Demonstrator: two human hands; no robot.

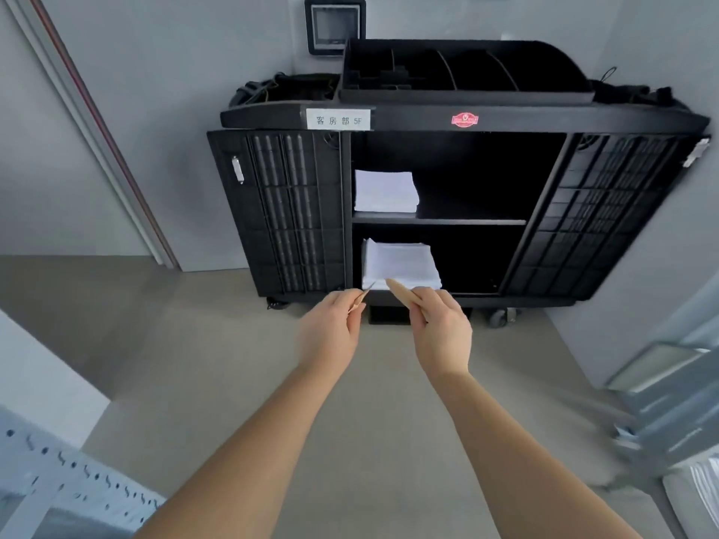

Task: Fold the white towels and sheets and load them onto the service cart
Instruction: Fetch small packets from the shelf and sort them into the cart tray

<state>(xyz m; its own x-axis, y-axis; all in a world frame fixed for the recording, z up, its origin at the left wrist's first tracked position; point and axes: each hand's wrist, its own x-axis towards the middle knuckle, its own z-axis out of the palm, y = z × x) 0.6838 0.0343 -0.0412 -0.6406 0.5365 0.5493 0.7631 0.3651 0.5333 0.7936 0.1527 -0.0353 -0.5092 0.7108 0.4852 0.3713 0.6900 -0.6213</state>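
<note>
Reaching: both hands stretch toward the open service cart, stopping at the front edge of its bottom shelf.
Left hand: the left hand hangs just before the cart's bottom shelf; fingers drawn together and pointing at the near left corner of the lower stack. Whether they pinch cloth or only touch it I cannot tell.
Right hand: the right hand sits in front of the same shelf, fingers straight, laid against the stack's front edge, holding nothing.
Lower stack: folded white linen lies at the left end of the cart's bottom shelf, its front edge flush with or slightly past the shelf lip.
Upper stack: folded towels rest at the left end of the cart's middle shelf, directly above the lower stack.
Stage: judged as squaring up a pile just loaded; more linen likely remains to be folded.
Risk, overhang: a stack left proud of the cart's lip could slide to the floor when the cart rolls.
Risk, push: shoving from one corner only may skew the layers and undo the folds.
Risk, pull: if the left fingers do grip a corner, drawing back could drag the top layer out.
Risk, doors: the cart's open side doors stand close beside the wrists and could catch an arm.
</note>
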